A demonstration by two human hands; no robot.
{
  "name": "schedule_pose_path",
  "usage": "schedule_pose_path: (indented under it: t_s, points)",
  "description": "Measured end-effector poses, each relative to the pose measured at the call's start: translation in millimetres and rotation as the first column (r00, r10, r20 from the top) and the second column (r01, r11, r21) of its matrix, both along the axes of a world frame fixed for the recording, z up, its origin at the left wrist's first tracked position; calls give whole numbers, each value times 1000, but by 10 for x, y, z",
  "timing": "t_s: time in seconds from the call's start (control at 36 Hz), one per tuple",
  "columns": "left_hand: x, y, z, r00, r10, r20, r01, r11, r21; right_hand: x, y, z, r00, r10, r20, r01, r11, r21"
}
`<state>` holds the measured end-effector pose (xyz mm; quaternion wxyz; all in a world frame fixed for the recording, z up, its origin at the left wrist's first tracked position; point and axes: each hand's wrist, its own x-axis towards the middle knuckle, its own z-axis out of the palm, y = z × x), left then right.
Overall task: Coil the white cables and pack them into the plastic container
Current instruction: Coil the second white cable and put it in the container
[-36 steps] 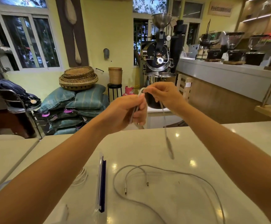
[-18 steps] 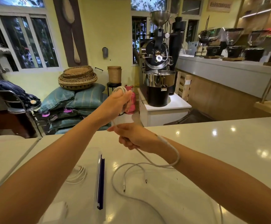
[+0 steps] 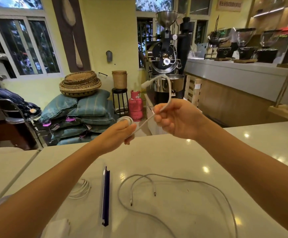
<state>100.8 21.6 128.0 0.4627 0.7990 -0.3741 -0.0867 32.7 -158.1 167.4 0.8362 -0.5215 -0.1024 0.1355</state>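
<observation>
My left hand (image 3: 118,133) is closed around a small coil of white cable (image 3: 144,123) wound about its fingers, above the table's far edge. My right hand (image 3: 175,118) pinches the same cable's free end, which arcs up to a white plug above it. A second white cable (image 3: 182,181) lies loose on the white table (image 3: 174,155) in a wide loop, both plugs showing. A coiled white cable (image 3: 80,188) rests inside the clear plastic container (image 3: 103,193), whose wall carries a dark blue clip.
A white charger block (image 3: 61,226) sits near the container's front left. Beyond the table stand a coffee roaster (image 3: 165,66), a pink gas cylinder (image 3: 136,105), stacked sacks with baskets, and a long counter (image 3: 242,76) at the right.
My right hand has risen from under the left hand to the right of it, carrying the cable's end up. More cable is wound on my left hand, which has dropped a little.
</observation>
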Motion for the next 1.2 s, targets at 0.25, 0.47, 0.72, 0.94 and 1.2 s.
schedule_pose_path:
  t_s: [0.25, 0.47, 0.72, 0.94, 1.2]
  points:
    - [-276, -126, 29, 982, -174, -76, 173, 985, -20, 182, 1, 2, 976, -206, 70, 203, 978, 47]
    - [-316, -228, 113, 953, -227, -198, 197, 967, -163, 406, 221, -113, 910, -414, 10, 414, 910, -26]
    - [-260, -224, 128, 878, -315, -361, 181, 916, -359, 564, 407, -421, 914, -405, -25, 397, 906, -143]
    - [-124, -252, 82, 814, -330, -479, 72, 875, -480, 497, 566, -677, 850, -525, 42, 487, 754, -442]
    - [16, -238, 144, 816, -270, -511, -69, 833, -549, 289, 654, -737, 967, -228, -112, 185, 934, -305]
